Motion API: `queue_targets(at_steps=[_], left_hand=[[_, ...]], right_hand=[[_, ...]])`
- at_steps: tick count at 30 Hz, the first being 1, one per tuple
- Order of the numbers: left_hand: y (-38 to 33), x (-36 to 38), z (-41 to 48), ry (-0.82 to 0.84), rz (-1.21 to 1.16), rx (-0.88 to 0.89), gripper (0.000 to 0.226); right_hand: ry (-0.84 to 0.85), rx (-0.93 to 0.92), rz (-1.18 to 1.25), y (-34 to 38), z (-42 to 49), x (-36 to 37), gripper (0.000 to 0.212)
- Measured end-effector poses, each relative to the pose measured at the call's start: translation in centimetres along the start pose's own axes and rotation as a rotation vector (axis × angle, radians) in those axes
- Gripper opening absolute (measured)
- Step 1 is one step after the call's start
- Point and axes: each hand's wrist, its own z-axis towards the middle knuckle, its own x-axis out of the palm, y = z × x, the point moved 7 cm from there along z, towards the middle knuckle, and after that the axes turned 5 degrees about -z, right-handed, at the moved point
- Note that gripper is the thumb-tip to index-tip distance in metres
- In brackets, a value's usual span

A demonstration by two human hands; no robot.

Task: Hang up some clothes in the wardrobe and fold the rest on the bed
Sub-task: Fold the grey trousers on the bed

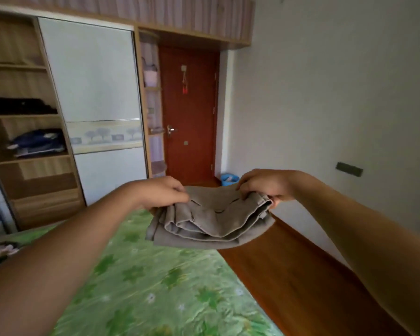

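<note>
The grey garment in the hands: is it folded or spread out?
Folded. The grey garment shows several stacked layers along its near edge, gripped by left hand and right hand.

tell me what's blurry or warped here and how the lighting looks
Head view: wide-angle distortion bows the wardrobe; the grey folded garment, left hand and right hand look slightly soft; light on the wall is even, no glare.

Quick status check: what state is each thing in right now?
Grey garment: folded in layers, held up over the bed.
Left hand: grips the garment's left edge.
Right hand: grips its right edge.
Wardrobe: left section open, clothes inside.
Room door: closed.
</note>
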Motion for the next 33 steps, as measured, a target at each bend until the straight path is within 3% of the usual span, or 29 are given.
queue_targets(at_steps=[3,8,17,20,23,33], left_hand=[[-6.6,1.3,-0.1,0.01,0.022,0.073,0.019],[-16.9,5.5,0.7,0.093,0.074,0.196,0.035],[-34.5,18.2,3.8,0.241,0.105,0.383,0.03],[-40.3,22.8,4.9,0.285,0.103,0.44,0.035],[-45.5,26.8,6.5,0.311,0.1,0.47,0.044],[-56.2,34.3,12.2,0.34,0.089,0.497,0.022]], right_hand=[[-0.072,0.068,-0.011,-2.7,-5.2,-4.0,0.054],[-0.197,0.154,0.022,-9.2,-12.5,-10.0,0.023],[-0.38,0.272,0.072,-24.5,-23.8,-19.6,0.023],[-0.443,0.327,0.062,-29.8,-27.0,-23.2,0.031],[-0.47,0.354,-0.008,-34.0,-29.8,-26.4,0.021],[-0.513,0.419,0.037,-44.2,-32.2,-34.2,0.018]])
